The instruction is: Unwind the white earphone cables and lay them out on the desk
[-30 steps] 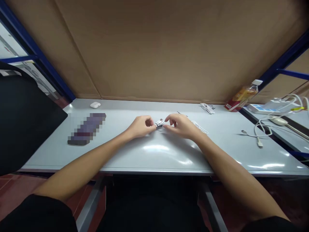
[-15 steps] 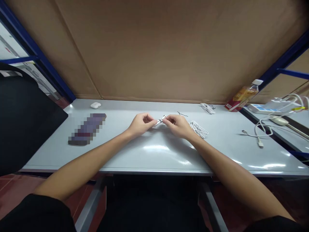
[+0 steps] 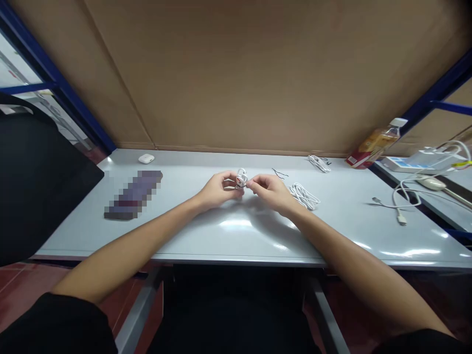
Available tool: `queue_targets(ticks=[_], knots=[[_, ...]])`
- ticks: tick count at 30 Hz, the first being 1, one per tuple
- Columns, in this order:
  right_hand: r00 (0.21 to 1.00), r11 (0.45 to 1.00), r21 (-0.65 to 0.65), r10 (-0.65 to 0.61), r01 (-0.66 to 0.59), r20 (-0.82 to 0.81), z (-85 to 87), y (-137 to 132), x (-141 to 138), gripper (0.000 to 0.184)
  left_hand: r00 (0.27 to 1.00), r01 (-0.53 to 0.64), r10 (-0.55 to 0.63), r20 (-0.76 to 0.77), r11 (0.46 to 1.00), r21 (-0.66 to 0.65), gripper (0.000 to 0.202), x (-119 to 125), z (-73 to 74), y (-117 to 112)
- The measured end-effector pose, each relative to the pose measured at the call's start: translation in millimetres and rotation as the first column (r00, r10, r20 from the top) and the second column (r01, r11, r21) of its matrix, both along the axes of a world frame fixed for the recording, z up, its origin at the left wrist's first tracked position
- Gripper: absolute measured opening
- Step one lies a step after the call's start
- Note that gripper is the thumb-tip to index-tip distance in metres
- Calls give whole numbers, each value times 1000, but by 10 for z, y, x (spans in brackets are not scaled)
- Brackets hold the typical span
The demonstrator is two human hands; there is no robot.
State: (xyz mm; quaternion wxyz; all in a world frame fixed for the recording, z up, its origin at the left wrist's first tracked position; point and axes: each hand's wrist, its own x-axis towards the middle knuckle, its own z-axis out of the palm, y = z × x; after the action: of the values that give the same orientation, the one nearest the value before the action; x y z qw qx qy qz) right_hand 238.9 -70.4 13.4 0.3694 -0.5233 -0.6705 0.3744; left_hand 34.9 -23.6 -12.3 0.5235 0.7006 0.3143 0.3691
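Smooth, glossy grey table (image 3: 236, 236) carries everything, its near part reflecting light. Both bare forearms reach from the near edge to its middle. Left hand (image 3: 216, 189) has its fingers curled and pinching a small coiled white cable (image 3: 241, 178), a thin rounded loop held just above the table surface. Right hand (image 3: 271, 191) meets it from the other side, its fingers (image 3: 252, 184) pressed together on the same coil; whether they grip cable or a tie cannot be told. Just beside the right wrist lies a second bundled white cable (image 3: 304, 195), looped into an oval. Well to the right, a loose white cord (image 3: 398, 209) with plug ends sprawls flat. Further back lie a thin black wire tie (image 3: 280, 173), a third white bundle (image 3: 319, 163) and a small rounded white case (image 3: 146, 158). A plastic bottle (image 3: 376, 141) leans against the brown cardboard wall (image 3: 236, 73).
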Motion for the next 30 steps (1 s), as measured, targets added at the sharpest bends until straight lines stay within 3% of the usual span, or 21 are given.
queue_targets(ticks=[5, 10, 13, 15, 18, 21, 24, 26, 30], knots=[[986, 961, -253, 72, -108, -148, 20, 2, 38, 33, 998, -49, 41, 42, 978, 204, 24, 23, -17, -15], [889, 805, -480, 121, -348, -441, 58, 20, 71, 38, 997, -75, 58, 49, 825, 560, 7, 14, 14, -60], [866, 790, -482, 120, -379, -485, 70, 22, 80, 40, 996, -83, 83, 30, 778, 623, 4, 0, 32, -62], [867, 804, -464, 122, -372, -483, 78, 16, 82, 41, 996, -80, 81, 24, 807, 585, 10, -2, 36, -60], [896, 860, -407, 118, -308, -429, 97, 2, 82, 41, 998, -69, 67, 21, 892, 447, 21, 7, 41, -68], [965, 957, -254, 71, -137, -252, 120, -14, 82, 39, 997, -70, 71, 7, 946, 318, 27, 20, 50, -84], [999, 997, -76, 9, -12, -45, 142, -25, 83, 42, 999, -47, 46, 9, 970, 240, 31, 31, 54, -81], [999, 997, -74, 25, -28, -35, 151, -25, 85, 42, 999, -9, 1, 48, 985, 172, 33, 34, 54, -68], [975, 973, -172, 123, -156, -184, 143, -9, 102, 39, 978, 152, -151, 143, 988, 0, 36, 14, 67, -46]])
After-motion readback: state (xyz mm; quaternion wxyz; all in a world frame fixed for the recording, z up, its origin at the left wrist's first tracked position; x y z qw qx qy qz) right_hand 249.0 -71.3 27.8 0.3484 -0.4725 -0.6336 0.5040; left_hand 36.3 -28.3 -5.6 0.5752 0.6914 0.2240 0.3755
